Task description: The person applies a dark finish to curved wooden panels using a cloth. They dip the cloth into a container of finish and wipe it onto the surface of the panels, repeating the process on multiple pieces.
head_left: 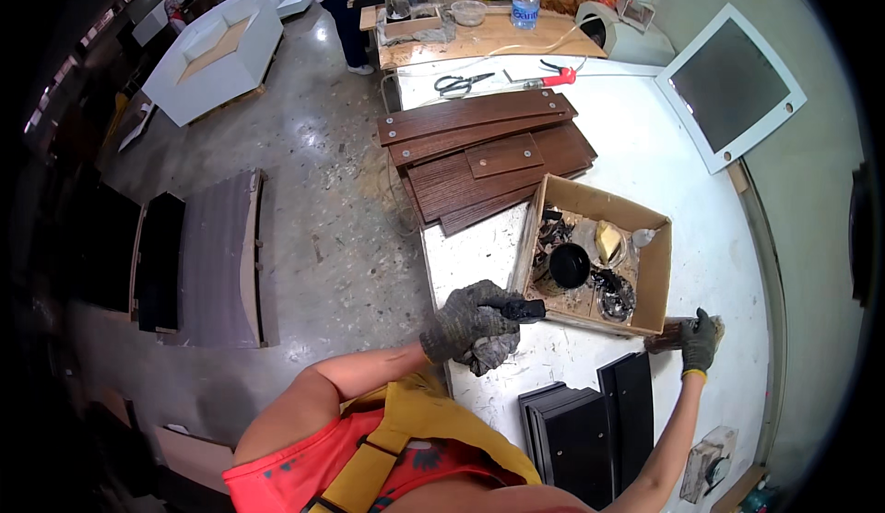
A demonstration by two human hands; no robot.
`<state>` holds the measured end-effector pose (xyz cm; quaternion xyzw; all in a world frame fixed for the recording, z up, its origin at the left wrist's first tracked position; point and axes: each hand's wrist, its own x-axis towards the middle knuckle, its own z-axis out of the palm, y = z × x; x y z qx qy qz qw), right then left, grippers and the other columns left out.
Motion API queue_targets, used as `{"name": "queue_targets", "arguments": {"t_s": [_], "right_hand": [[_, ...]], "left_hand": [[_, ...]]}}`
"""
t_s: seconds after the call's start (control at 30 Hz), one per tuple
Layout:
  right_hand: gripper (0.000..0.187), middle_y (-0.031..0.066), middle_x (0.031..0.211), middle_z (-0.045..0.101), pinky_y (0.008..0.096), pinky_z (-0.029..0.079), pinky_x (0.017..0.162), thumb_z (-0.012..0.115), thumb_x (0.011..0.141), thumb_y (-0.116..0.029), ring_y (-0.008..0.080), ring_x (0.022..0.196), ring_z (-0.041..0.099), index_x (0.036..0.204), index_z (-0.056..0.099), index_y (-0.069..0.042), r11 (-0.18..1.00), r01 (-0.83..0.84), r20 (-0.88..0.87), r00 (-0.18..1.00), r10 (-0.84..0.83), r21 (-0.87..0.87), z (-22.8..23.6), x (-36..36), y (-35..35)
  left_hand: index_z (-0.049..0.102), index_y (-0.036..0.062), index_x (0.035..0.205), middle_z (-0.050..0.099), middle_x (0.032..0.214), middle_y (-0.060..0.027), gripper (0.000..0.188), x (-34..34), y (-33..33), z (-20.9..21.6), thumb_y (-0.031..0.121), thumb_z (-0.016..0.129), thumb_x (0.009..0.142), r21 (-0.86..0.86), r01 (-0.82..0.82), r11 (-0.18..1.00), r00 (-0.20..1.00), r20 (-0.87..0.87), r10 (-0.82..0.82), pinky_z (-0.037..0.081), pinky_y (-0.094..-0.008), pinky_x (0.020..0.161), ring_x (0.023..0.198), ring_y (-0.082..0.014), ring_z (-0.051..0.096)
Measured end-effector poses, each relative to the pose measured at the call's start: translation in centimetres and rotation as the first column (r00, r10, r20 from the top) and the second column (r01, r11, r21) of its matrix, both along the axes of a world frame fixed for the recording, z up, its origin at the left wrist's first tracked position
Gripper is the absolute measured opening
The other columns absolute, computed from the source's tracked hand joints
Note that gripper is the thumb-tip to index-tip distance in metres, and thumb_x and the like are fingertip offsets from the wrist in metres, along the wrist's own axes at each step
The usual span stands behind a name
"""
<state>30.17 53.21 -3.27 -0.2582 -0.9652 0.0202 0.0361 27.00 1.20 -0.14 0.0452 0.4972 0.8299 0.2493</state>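
My left hand [466, 319], in a dark knitted glove, is closed in front of the cardboard box [599, 322]. A short black object [524, 310] sticks out of its fingers, its kind unclear, and a crumpled grey rag [493, 352] hangs beneath them. My right hand [699, 342], gloved too, is beside the box's near right corner, closed around a dark brown block-like piece [664, 336] whose far end has a pale edge. Inside the box are a round black cup [569, 265], a yellowish lump [607, 240], a small clear bottle [643, 236] and blackened scraps.
Brown wood-grain boards [498, 181] lie stacked beyond the box; black panels [567, 430] stack up near me. Scissors [461, 84] and red-handled pliers [558, 78] rest farther back. A framed dark panel [733, 84] leans on the right wall. A stained block [710, 462] sits at near right.
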Motion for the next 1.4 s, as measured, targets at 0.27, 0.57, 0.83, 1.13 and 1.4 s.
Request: {"name": "queue_targets", "arguments": {"t_s": [0.27,0.57,0.83,1.13,1.4], "right_hand": [[0.043,0.0154,0.119,0.062,0.0432,0.046,0.095,0.068,0.081,-0.022,0.034,0.106,0.058,0.122,0.061,-0.01,0.978,0.025,-0.273,0.962,0.032,0.205,5.4,0.5,-3.7],[0.039,0.0127,0.114,0.064,0.0322,0.052,0.087,0.071,0.086,-0.019,0.0237,0.1,0.063,0.122,0.063,-0.009,0.801,-0.599,-0.609,0.635,0.476,0.001,16.4,-1.6,-21.3],[0.043,0.0093,0.118,0.063,0.0415,0.049,0.092,0.065,0.086,-0.037,0.0314,0.102,0.06,0.125,0.061,-0.018,0.795,-0.59,-0.362,0.717,0.596,0.139,12.6,-7.0,-27.0],[0.043,0.0171,0.11,0.066,0.0448,0.043,0.094,0.061,0.081,-0.035,0.0346,0.104,0.06,0.114,0.064,-0.007,0.74,-0.663,-0.274,0.695,0.665,0.116,14.2,-8.5,-29.7],[0.043,0.0178,0.116,0.063,0.0489,0.041,0.098,0.061,0.082,-0.034,0.0339,0.112,0.057,0.115,0.064,-0.007,0.735,-0.668,-0.365,0.659,0.658,0.118,8.8,-8.7,-27.2]], "left_hand": [[0.061,-0.0009,0.111,0.067,0.09,-0.0101,0.03,0.7,-2.3,-1.3,0.007,0.07,0.084,-0.142,-0.148,0.979,0.984,-0.116,0.132,0.052,-0.0298,0.059,0.072,-0.0155,0.063],[0.063,-0.0056,0.118,0.068,0.112,-0.0127,0.034,1.4,-6.5,-1.2,0.006,0.062,0.086,-0.194,-0.207,0.959,0.973,-0.141,0.182,0.051,-0.0288,0.086,0.095,-0.0171,0.064],[0.061,-0.0056,0.122,0.065,0.118,-0.0133,0.037,2.8,-8.2,-0.7,0.002,0.059,0.086,-0.235,-0.23,0.944,0.972,-0.102,0.211,0.046,-0.0294,0.094,0.106,-0.0201,0.061],[0.061,-0.0052,0.122,0.063,0.122,-0.0129,0.036,2.2,-11.2,-2.5,0.003,0.059,0.086,-0.28,-0.267,0.922,0.96,-0.165,0.227,0.043,-0.0313,0.099,0.111,-0.0209,0.058],[0.06,-0.0048,0.122,0.063,0.122,-0.0138,0.038,0.3,-9.3,-1.6,0.006,0.059,0.086,-0.373,-0.154,0.915,0.968,-0.242,0.065,0.042,-0.0307,0.099,0.112,-0.0211,0.057]]}}
